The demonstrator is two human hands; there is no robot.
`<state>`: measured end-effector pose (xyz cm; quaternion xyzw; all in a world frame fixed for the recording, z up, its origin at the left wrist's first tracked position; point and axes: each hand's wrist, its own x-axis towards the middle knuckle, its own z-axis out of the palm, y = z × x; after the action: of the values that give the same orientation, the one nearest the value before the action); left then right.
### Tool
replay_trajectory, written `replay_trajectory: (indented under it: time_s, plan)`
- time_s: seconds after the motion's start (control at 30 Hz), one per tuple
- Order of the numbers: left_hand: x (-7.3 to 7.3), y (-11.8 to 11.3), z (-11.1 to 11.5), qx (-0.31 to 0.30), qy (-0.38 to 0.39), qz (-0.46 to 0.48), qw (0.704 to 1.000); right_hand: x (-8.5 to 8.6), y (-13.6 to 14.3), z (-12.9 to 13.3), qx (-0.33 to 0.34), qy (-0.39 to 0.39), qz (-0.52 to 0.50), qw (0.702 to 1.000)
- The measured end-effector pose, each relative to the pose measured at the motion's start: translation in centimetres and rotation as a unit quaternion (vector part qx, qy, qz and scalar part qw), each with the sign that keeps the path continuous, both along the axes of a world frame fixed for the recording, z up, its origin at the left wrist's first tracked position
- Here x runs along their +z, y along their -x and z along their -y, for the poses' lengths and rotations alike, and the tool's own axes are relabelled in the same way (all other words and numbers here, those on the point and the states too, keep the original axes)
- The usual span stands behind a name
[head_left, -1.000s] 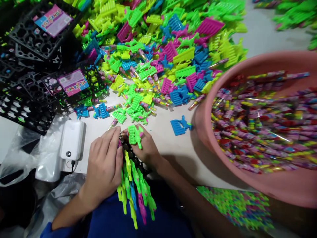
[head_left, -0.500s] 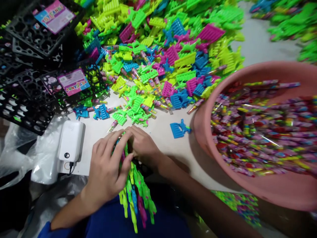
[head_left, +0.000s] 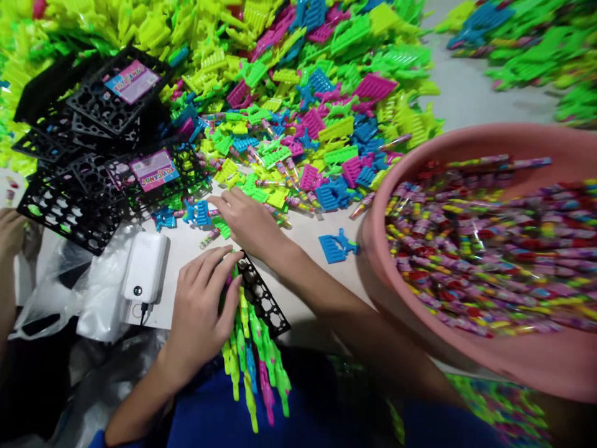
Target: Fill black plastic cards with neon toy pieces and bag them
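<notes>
So the bunch of plastic toys (head_left: 254, 354), mostly green and yellow with a blue and a pink one mixed in, is at the near edge of the bench (head_left: 298, 249), hanging down in front of a blue top. The left hand (head_left: 200, 305) has it by the upper end, fingers (head_left: 205, 270) close together and curled over, thumb on the near side. Right beside it there's a black holed tray (head_left: 263, 295), tilted. The right hand (head_left: 252, 224) is out past the bunch, fingers bent by a blue comb-shaped toy (head_left: 198, 213); can't tell if they're touching or pinching it. Another blue toy (head_left: 338, 246) lies on its own between the right forearm and a big pink tub (head_left: 380, 211) loaded with wrapped candy tubes (head_left: 489, 249). Further back it's a huge heap of bright toys (head_left: 326, 93), with a few candy tubes in the front part. Over on the left are stacked black trays (head_left: 100, 124), some with "TOY CANDY" labels, then a white power bank (head_left: 147, 267) on a cable, clear plastic bags (head_left: 100, 298) and another person's hand (head_left: 12, 233) at the edge.
</notes>
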<state>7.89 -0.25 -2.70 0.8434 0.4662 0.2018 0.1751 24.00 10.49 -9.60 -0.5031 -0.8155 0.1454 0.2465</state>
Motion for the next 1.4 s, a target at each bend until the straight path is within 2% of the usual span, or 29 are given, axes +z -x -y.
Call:
replay_trajectory:
  time_s: [0.1,0.17,0.23,0.3,0.43,0.57,0.73,0.93,1.1,1.2,1.27,1.4]
  plan:
    - [0.1,0.0,0.0,-0.005,-0.001,-0.009,1.000,0.9,-2.3,3.6,-0.060,0.018,-0.142,0.988]
    - [0.1,0.0,0.0,-0.005,-0.001,-0.012,1.000,0.8,-3.6,6.6,-0.092,0.060,-0.221,0.969]
    - [0.1,0.0,-0.1,-0.006,0.001,-0.012,1.000,-0.4,-4.2,9.6,-0.113,0.095,-0.252,0.956]
    - [0.1,0.1,-0.2,-0.012,0.002,-0.010,1.000,-2.1,-3.9,12.2,-0.126,0.113,-0.241,0.956]
    - [0.1,0.1,-0.3,-0.016,0.009,-0.009,1.000,-4.7,-2.2,14.8,-0.139,0.135,-0.228,0.954]
    - [0.1,0.0,-0.3,-0.013,0.014,-0.003,1.000,-4.6,-1.5,14.2,-0.102,0.112,-0.229,0.961]
    - [0.1,-0.1,0.0,-0.018,0.021,-0.005,1.000,-3.9,-2.6,13.3,-0.019,0.063,-0.122,0.990]
    - [0.1,-0.1,-0.1,-0.027,0.029,-0.011,0.999,-4.1,-2.2,12.9,0.035,0.016,-0.055,0.998]
    - [0.3,-0.2,-0.4,-0.034,0.013,-0.012,0.999,-4.1,-2.1,12.9,0.028,0.011,-0.070,0.997]
    - [0.3,-0.2,-0.4,-0.024,0.009,-0.008,1.000,-3.2,-3.0,12.4,0.048,0.031,-0.102,0.993]
    - [0.3,-0.2,-0.3,-0.019,0.010,-0.008,1.000,-2.1,-3.9,11.5,0.025,0.033,-0.123,0.992]
    - [0.3,-0.3,-0.2,-0.015,0.010,-0.004,1.000,-0.6,-5.0,8.5,-0.173,-0.006,-0.083,0.981]
